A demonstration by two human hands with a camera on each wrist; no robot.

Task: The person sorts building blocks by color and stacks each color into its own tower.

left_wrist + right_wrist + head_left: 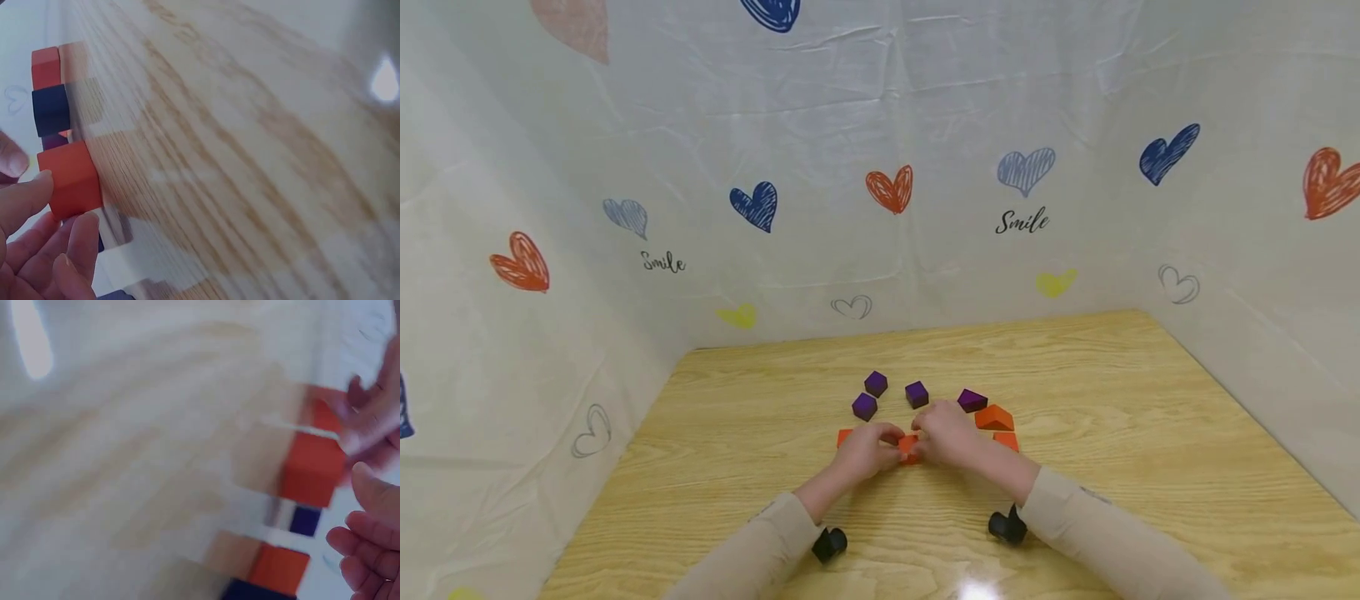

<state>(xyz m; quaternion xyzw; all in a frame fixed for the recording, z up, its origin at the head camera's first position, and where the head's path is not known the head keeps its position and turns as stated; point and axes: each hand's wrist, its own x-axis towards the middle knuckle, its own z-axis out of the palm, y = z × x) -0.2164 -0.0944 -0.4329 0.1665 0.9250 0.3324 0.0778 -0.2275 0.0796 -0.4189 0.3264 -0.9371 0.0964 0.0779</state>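
Lower centre, left hand [867,454] pinches orange block [908,447], seemingly positioning it; right hand [946,435] loosely parted; next calls for steady release.

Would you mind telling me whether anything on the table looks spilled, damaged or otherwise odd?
Nothing stands out: no spill shows on the table, and the purple blocks and the orange cube held in the left hand show no visible damage.

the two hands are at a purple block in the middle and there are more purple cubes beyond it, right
Not quite: the block at the two hands is orange, as the head view shows. Purple cubes do lie beyond it.
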